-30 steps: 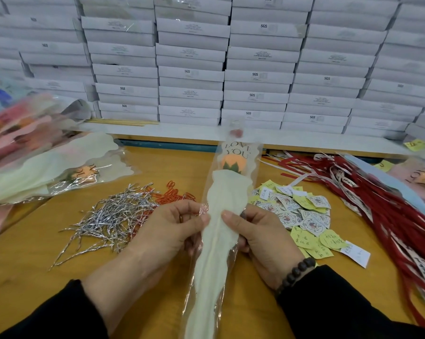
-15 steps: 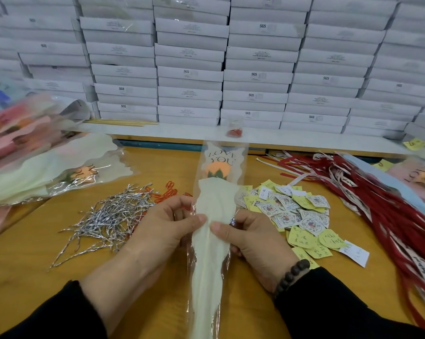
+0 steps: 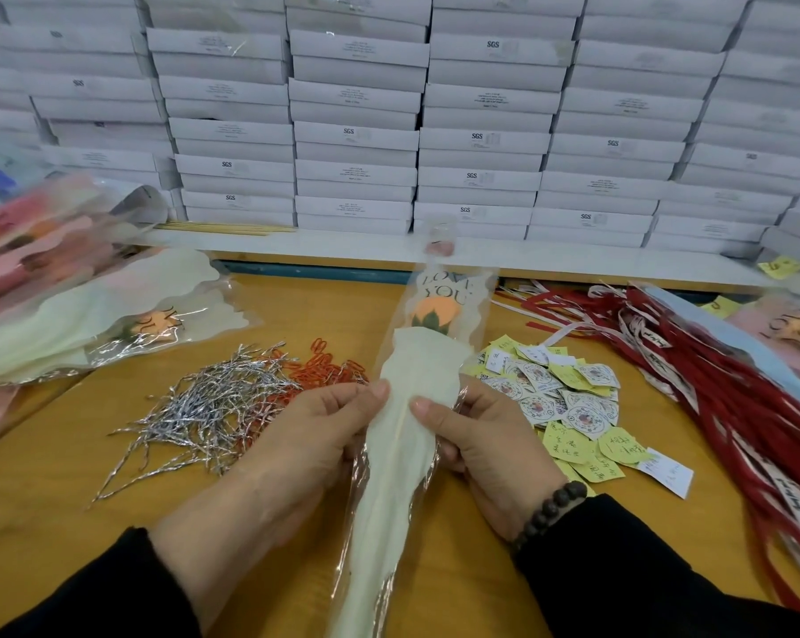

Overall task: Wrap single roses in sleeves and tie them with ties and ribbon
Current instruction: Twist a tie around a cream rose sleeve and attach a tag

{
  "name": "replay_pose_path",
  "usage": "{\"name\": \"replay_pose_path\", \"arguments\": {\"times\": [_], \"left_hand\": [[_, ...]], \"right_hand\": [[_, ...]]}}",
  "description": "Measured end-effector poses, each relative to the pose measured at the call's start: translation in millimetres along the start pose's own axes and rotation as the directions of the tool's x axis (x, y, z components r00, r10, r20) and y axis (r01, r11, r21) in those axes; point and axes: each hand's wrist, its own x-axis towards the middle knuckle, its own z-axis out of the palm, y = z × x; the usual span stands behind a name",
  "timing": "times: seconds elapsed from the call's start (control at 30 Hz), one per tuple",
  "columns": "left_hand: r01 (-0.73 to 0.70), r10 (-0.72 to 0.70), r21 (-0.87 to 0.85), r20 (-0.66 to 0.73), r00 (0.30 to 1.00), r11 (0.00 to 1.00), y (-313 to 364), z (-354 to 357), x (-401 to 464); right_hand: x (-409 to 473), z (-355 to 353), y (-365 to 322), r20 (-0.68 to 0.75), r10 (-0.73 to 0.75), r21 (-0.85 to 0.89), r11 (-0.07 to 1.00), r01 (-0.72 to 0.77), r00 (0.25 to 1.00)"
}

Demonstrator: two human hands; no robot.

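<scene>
- The long, tapered sleeve of clear cellophane with a cream paper liner (image 3: 407,435) lies lengthwise at the centre of the yellow-brown wooden worktable (image 3: 57,490), wide end away from the person, narrow end running off the lower edge of the view.
- The orange rose head with green leaves (image 3: 435,310) sits inside the wide end of the sleeve, under printed lettering that reads "LOVE YOU".
- The left hand (image 3: 310,439) grips the left edge of the sleeve at mid-length: thumb on the top face, fingers curled beneath.
- The right hand (image 3: 485,444) grips the right edge at the same height, thumb on top and fingers wrapped behind the cellophane. A dark bead bracelet (image 3: 550,508) circles this wrist.
- Both thumbs lie on the cream liner, close together but apart.
- A loose heap of silver wire twist ties (image 3: 204,407) lies on the table left of the sleeve, with a smaller heap of orange clips (image 3: 329,370) just beyond it.
- Small yellow and white printed tags (image 3: 568,407) are scattered right of the sleeve.
- Red ribbon strips (image 3: 711,384) lie in a bundle farther right.
- A stack of sleeved flowers (image 3: 80,315) rests at the left edge.
- Stacked white flat boxes (image 3: 416,131) fill the background.
</scene>
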Motion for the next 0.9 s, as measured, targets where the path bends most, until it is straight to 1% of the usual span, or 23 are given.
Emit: {"name": "replay_pose_path", "arguments": {"times": [0.03,0.1,0.23,0.3,0.5,0.7,0.9], "left_hand": [[0.010,-0.010,0.016,0.021,1.000,1.000,0.1,-0.3,0.1],[0.001,-0.003,0.039,0.054,0.999,0.999,-0.2,-2.1,1.1],[-0.018,0.019,-0.014,0.101,0.995,1.000,-1.0,-5.4,3.8],[-0.035,0.036,-0.012,0.092,0.995,0.999,-0.6,-5.4,4.3],[-0.103,0.104,0.031,-0.007,0.995,0.994,1.0,-6.1,6.0],[-0.117,0.121,0.052,-0.073,0.990,0.992,2.3,-0.8,3.2],[-0.157,0.163,0.147,-0.032,0.986,0.977,1.4,1.2,3.2]], "right_hand": [[-0.1,-0.1,-0.2,-0.010,-0.010,0.010,1.000,0.010,1.000],[0.7,-1.1,1.3,-0.032,-0.021,-0.022,1.000,0.021,0.999],[2.2,-2.2,5.3,-0.041,0.003,-0.096,0.995,-0.007,0.999],[2.4,-2.2,5.0,-0.026,0.019,-0.112,0.993,-0.022,0.999],[2.7,-2.7,0.1,0.048,0.109,-0.119,0.988,-0.102,0.993],[1.4,-2.2,0.8,0.083,0.114,-0.116,0.988,-0.104,0.990],[0.3,-0.6,-0.1,0.078,0.100,-0.087,0.992,-0.093,0.992]]}}
